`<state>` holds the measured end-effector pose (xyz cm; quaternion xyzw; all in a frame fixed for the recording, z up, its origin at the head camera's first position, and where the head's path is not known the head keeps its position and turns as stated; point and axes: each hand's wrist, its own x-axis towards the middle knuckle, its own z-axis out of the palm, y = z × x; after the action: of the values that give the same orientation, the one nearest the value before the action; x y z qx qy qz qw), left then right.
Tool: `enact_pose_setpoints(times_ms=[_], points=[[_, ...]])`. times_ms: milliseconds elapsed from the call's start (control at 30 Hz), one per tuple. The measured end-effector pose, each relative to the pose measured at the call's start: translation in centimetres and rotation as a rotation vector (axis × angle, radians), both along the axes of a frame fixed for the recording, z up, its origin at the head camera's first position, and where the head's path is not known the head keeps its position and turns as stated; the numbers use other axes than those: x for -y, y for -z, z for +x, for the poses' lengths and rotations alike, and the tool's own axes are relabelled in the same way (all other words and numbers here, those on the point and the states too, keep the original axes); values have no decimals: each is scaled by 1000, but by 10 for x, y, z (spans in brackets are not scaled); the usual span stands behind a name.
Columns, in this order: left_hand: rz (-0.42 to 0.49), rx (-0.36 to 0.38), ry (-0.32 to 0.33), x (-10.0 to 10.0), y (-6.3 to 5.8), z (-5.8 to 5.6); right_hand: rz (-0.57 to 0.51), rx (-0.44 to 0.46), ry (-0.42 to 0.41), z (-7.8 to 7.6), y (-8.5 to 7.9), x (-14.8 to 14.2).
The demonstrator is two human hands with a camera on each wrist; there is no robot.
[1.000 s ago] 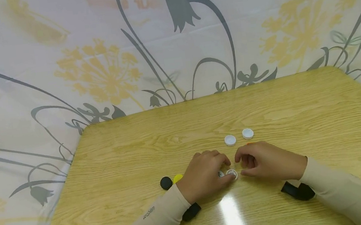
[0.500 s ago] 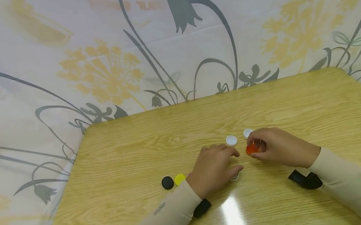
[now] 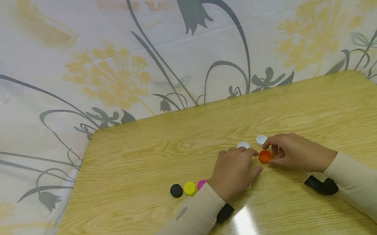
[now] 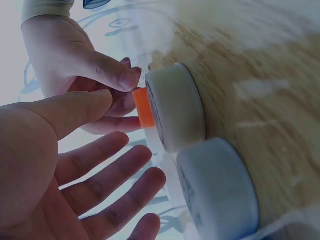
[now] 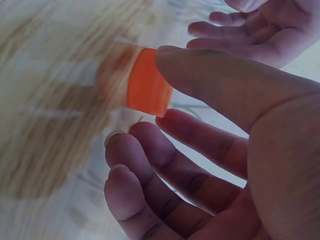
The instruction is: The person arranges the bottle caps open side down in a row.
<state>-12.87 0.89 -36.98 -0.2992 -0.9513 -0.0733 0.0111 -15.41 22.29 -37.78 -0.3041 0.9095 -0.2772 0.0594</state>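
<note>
An orange bottle cap (image 3: 265, 157) sits on the wooden table with its hollow side up. My right hand (image 3: 292, 154) pinches it at the edge; in the right wrist view the thumb and index finger touch opposite sides of the orange cap (image 5: 150, 82). To its left, my left hand (image 3: 233, 174) is spread with relaxed fingers and holds nothing. The edge of a white cap (image 3: 249, 185) peeks out by the left thumb. Two pale caps, a nearer one (image 4: 220, 190) and one beyond it (image 4: 177, 107), stand beside the left fingers in the left wrist view.
A black cap (image 3: 176, 190), a yellow cap (image 3: 190, 188) and a partly covered pink cap (image 3: 202, 184) form a row left of the left hand. Two white caps, one left (image 3: 243, 145) and one right (image 3: 261, 139), lie farther back. A flowered curtain (image 3: 167, 50) hangs behind the table.
My right hand moved right and back to the orange cap and took it between thumb and finger. My left hand shifted right, away from the white cap, uncovering the pink one.
</note>
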Motion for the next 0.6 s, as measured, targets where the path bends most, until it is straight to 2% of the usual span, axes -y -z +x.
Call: enact_pose_setpoints(times_ms=[100, 267, 600], points=[[-16, 10, -12, -3, 1, -1, -9, 18, -4, -1, 3, 0], [-45, 40, -29, -3, 4, -1, -5, -1, -6, -1, 6, 2], [-55, 58, -27, -4, 5, -1, -2, -2, 5, 1, 8, 7]])
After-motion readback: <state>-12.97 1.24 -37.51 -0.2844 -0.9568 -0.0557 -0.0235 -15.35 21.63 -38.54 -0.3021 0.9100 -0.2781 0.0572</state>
